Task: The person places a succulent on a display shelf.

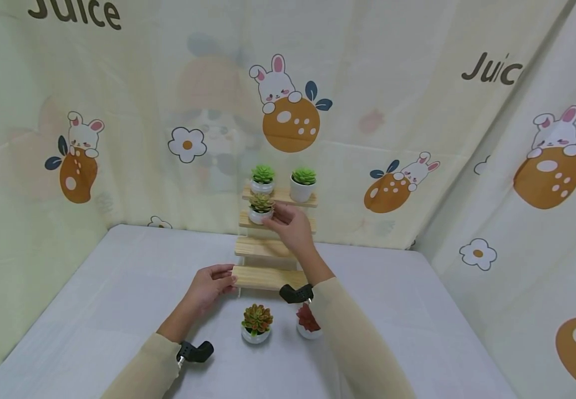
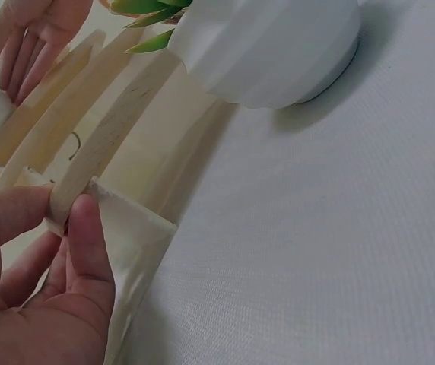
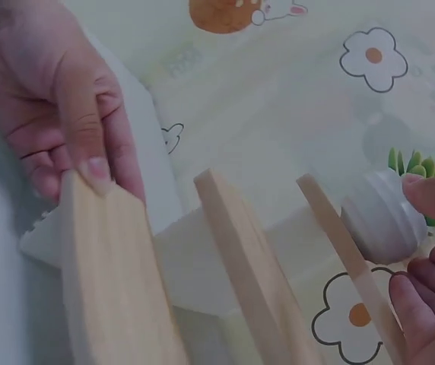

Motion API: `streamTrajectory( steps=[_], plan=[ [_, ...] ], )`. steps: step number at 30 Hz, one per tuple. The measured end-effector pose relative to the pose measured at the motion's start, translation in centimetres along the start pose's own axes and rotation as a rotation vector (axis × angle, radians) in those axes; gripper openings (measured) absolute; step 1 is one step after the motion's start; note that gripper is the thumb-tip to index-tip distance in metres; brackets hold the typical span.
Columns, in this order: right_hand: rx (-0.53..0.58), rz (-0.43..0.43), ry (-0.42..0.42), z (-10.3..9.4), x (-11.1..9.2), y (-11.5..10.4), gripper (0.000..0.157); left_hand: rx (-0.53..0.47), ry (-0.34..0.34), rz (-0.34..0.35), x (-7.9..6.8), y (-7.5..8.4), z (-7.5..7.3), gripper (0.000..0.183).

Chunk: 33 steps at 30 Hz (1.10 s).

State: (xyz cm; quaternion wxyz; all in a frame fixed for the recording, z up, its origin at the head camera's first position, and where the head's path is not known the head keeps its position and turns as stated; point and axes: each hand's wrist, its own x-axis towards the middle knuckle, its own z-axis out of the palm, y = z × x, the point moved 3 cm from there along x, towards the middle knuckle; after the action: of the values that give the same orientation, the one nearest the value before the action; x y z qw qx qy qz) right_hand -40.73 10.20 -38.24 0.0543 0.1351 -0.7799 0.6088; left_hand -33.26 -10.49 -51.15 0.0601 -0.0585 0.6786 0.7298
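A wooden tiered plant stand (image 1: 263, 247) rises at the middle of the table. My left hand (image 1: 211, 287) pinches the left end of its lowest shelf (image 2: 119, 125) between thumb and fingers. Up at the second shelf from the top, my right hand (image 1: 290, 226) holds a small potted succulent (image 1: 261, 208) by its right side, thumb and fingers at the white ribbed pot (image 3: 385, 217). That pot is right at the shelf's left part. On the top shelf stand two green succulents in white pots, one left (image 1: 262, 179) and one right (image 1: 302, 184).
In front of the stand, a reddish-green succulent (image 1: 256, 323) in a white pot is on the white tablecloth (image 1: 133, 288). Right of it, a dark red succulent (image 1: 309, 324) is partly hidden by my right sleeve. A printed curtain (image 1: 143, 183) hangs behind the table.
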Motion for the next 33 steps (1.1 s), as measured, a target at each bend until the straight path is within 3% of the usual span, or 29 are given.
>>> streamTrajectory(
  steps=[4, 14, 22, 29, 33],
  plan=[
    [0.022, 0.009, 0.014, -1.0, -1.7, 0.3, 0.056, 0.0, 0.0, -0.001, 0.0, 0.0, 0.0, 0.04],
    [0.057, 0.004, 0.025, -4.1, -5.9, 2.2, 0.039, -0.011, -0.005, -0.014, 0.0, 0.0, -0.2, 0.041],
    [-0.008, 0.072, -0.013, -6.3, -10.0, 4.0, 0.046, 0.009, -0.005, -0.004, -0.4, -0.2, 0.1, 0.04],
    [-0.132, 0.014, -0.066, -7.4, -12.8, 5.6, 0.047, -0.005, 0.007, 0.0, -0.1, -0.3, 0.0, 0.04],
    [-0.142, 0.028, -0.075, -8.0, -14.0, 6.8, 0.048, -0.01, 0.013, 0.001, -0.1, -0.2, -0.1, 0.04]
  ],
)
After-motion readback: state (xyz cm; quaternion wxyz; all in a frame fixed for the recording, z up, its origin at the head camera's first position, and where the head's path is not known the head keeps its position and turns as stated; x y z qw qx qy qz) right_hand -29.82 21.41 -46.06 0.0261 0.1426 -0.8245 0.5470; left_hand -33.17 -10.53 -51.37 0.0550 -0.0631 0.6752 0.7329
